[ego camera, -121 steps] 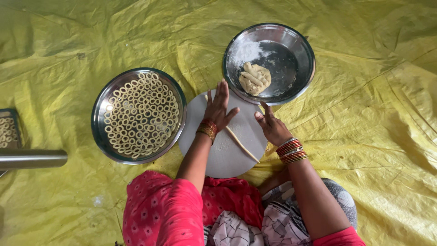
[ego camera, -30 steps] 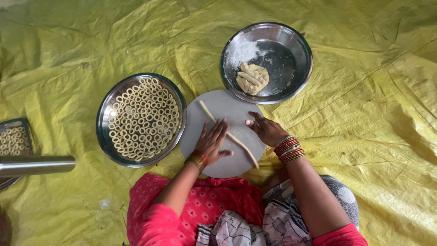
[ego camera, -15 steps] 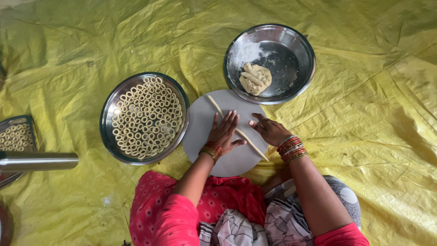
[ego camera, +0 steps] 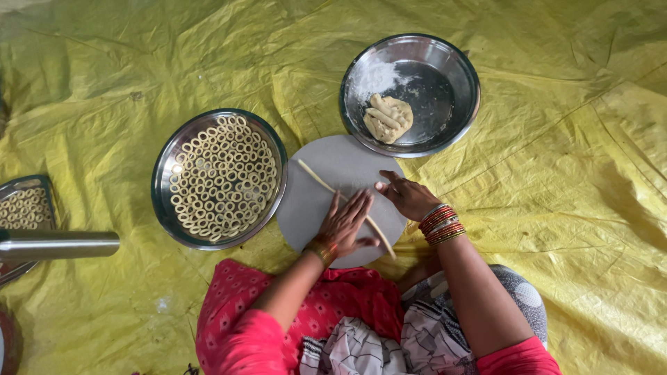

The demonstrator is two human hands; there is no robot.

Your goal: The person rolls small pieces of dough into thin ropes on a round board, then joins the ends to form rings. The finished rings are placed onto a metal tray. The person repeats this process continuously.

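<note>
our left hand (ego camera: 345, 226) has slid back up the dough rope (ego camera: 316, 182), fingers flat and open; right hand (ego camera: 408, 197) open beside it; the rope is thinning.

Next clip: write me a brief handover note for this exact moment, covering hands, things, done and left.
Left hand: flat, palm down on the dough rope on the round board.
Right hand: fingertips on the board beside the rope, holding nothing.
Done: steel plate full of dough rings; more rings in the tray at far left.
Left: the rope is not yet cut or looped; a dough lump waits in the steel bowl.
</note>
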